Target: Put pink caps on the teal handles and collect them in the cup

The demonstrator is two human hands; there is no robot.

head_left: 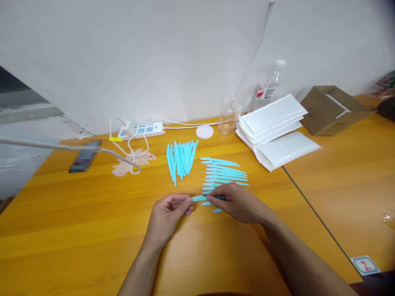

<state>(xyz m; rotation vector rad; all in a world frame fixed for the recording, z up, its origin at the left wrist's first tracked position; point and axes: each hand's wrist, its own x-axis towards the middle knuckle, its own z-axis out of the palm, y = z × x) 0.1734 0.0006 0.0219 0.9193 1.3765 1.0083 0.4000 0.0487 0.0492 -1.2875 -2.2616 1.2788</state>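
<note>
- Here we are, low centre: my left hand (171,211) pinches one end of a slim blue stick (199,198) between thumb and fingers!
- In from three o'clock comes my right hand (236,201), thumb and fingertips closed on that same stick, holding it just above the table (77,230).
- From the stick, look to two o'clock: a row of blue sticks (228,174) lies side by side, its near end partly hidden by my right hand.
- Eleven o'clock, a fanned blue bunch (185,158)!
- Ten o'clock, pale pink pieces (132,162) under a looping white cable (147,144).
- Twelve o'clock, a round lid (204,132).
</note>
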